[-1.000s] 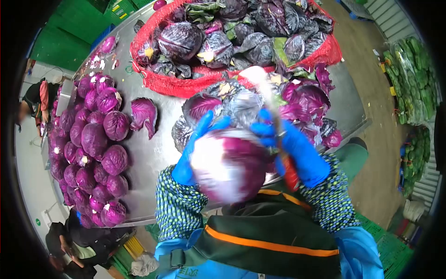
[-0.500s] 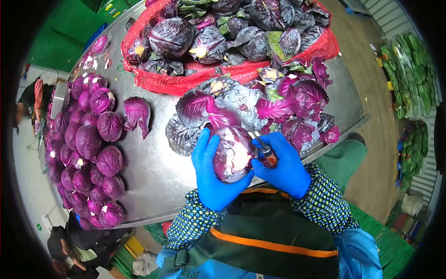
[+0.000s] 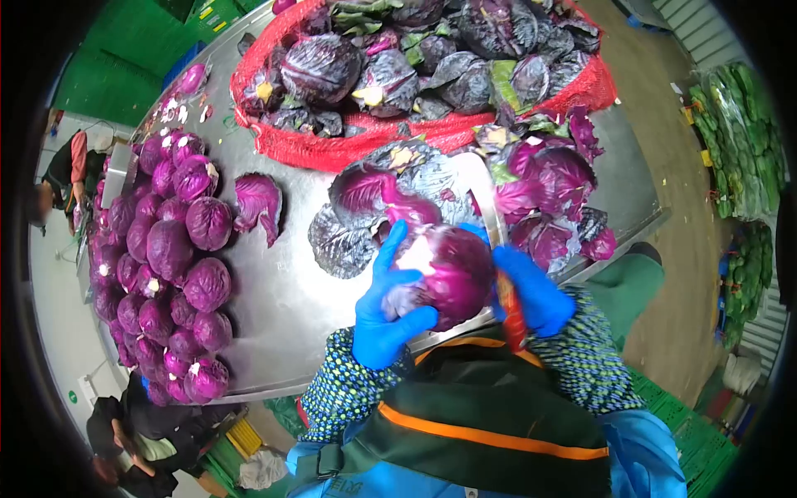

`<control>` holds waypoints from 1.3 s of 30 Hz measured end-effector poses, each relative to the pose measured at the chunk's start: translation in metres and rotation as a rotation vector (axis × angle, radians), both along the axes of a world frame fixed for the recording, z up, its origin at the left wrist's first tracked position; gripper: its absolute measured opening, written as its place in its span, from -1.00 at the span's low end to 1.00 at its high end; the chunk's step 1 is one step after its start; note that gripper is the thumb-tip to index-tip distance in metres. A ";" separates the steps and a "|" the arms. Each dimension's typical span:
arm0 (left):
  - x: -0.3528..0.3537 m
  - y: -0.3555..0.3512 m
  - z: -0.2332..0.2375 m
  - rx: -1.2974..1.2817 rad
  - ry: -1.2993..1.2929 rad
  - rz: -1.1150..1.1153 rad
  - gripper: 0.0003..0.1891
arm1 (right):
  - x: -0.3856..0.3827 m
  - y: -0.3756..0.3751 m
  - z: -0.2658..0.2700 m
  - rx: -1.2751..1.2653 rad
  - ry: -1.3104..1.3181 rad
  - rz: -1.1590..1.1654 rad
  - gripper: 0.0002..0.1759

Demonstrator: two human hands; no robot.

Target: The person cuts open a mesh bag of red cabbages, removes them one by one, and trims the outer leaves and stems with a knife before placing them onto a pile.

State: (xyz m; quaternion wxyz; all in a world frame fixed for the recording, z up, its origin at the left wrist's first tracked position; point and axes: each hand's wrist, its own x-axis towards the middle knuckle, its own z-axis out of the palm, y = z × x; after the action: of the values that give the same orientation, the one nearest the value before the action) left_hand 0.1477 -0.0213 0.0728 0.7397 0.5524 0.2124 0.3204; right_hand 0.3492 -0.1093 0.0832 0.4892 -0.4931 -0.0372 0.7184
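A red cabbage (image 3: 461, 278) with a pale cut patch on its upper left is held near the table's front edge. My left hand (image 3: 383, 319), in a blue glove, wraps round its left side with fingers spread over it. In my right hand (image 3: 535, 290), also gloved in blue, is a knife (image 3: 510, 314) with a red-orange handle; its broad, shiny blade points up and away from me, beyond the cabbage. Some right fingers are behind the cabbage. Loose dark outer leaves (image 3: 340, 241) and purple trimmed leaves (image 3: 548, 187) lie just past my hands.
A red mesh sack (image 3: 324, 149) full of untrimmed cabbages lies at the back of the metal table (image 3: 282, 332). Trimmed cabbages (image 3: 170, 249) are heaped on the left, with a single leaf (image 3: 259, 203) beside them. Bagged green vegetables (image 3: 735, 141) stand right; people are at far left.
The cabbage has turned in my left hand, so its white patch now faces up and left. My right hand has moved slightly right, and the knife blade now shows raised beyond the cabbage.
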 end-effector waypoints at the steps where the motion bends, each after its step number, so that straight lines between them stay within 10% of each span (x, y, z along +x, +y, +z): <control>1: 0.001 0.003 0.002 0.261 0.055 -0.004 -0.46 | -0.001 0.001 -0.005 0.054 0.072 -0.039 -0.38; 3: 0.009 -0.002 0.012 0.371 0.134 0.024 -0.32 | -0.008 0.004 -0.004 0.108 0.134 -0.068 -0.35; 4: 0.011 -0.014 0.027 -0.264 0.144 0.153 -0.09 | -0.016 0.004 0.000 0.173 0.038 -0.164 -0.37; 6: 0.012 -0.007 0.003 0.358 0.128 0.192 0.05 | -0.026 0.002 0.003 0.247 -0.043 -0.250 -0.39; 8: 0.015 -0.013 -0.029 -0.440 -0.191 0.223 0.00 | -0.028 -0.003 0.003 0.445 -0.525 -0.243 -0.50; 10: 0.004 -0.007 -0.037 -0.263 -0.024 0.140 -0.07 | 0.001 -0.018 0.039 0.300 -0.556 0.143 -0.66; 14: -0.014 0.005 -0.036 0.181 0.429 -0.184 -0.23 | 0.004 -0.010 0.038 0.257 -0.483 -0.113 -0.62; 20: -0.040 0.004 -0.039 -0.920 -0.316 0.143 -0.19 | -0.008 -0.016 0.008 0.132 -0.551 -0.105 -0.48; 23: -0.013 -0.003 -0.044 0.036 0.564 0.157 -0.05 | -0.013 -0.027 -0.027 0.239 -0.788 0.158 -0.47; 26: 0.007 -0.027 -0.073 0.699 0.839 0.232 0.03 | -0.023 -0.033 -0.054 0.399 -0.827 0.187 -0.46; 39: 0.016 -0.029 -0.078 0.504 0.762 0.219 0.02 | -0.021 -0.042 -0.067 0.425 -1.508 0.554 -0.41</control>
State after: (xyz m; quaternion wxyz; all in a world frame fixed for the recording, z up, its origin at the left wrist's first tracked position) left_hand 0.1632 -0.0499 -0.0050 0.4137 0.7674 0.4415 0.2122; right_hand 0.3279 -0.1514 0.0160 0.2210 -0.7124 -0.6100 0.2674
